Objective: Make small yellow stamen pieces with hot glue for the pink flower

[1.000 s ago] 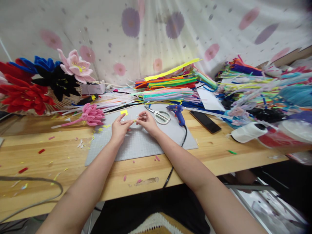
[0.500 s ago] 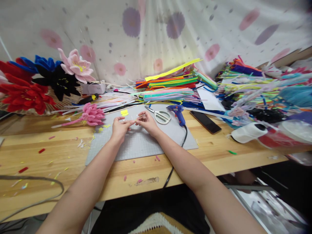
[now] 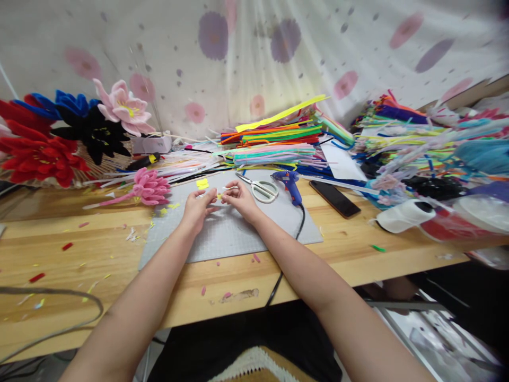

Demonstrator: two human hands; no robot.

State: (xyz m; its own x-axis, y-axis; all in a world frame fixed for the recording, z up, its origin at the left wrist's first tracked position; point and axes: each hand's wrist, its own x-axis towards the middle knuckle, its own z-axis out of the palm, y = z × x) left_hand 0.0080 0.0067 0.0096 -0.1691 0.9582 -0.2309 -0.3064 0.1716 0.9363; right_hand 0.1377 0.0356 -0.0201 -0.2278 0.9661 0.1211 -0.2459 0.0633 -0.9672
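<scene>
Above the grey cutting mat (image 3: 238, 239), my left hand (image 3: 198, 209) and my right hand (image 3: 242, 202) are close together, fingertips nearly meeting. Both are closed in a pinch around a small yellow piece (image 3: 219, 196) between them. A thin whitish strip (image 3: 228, 188) shows at my right fingers; its kind is too small to tell. Yellow squares (image 3: 202, 183) lie on the mat just beyond my left hand, and yellow scraps (image 3: 164, 211) to its left. Scissors with pale handles (image 3: 262, 191) rest right of my right hand, beside a blue glue gun (image 3: 291, 185).
A pink pipe-cleaner flower (image 3: 149, 187) lies left of the mat. Bundles of coloured pipe cleaners (image 3: 278, 140) fill the back. A phone (image 3: 334, 199) and a white bottle-like object (image 3: 405, 216) are at right. The glue gun's black cord (image 3: 301, 225) runs over the mat to the table's front edge.
My left thumb and fingers have shifted slightly, and the yellow piece between the fingertips shows more plainly. My right hand has hardly moved.
</scene>
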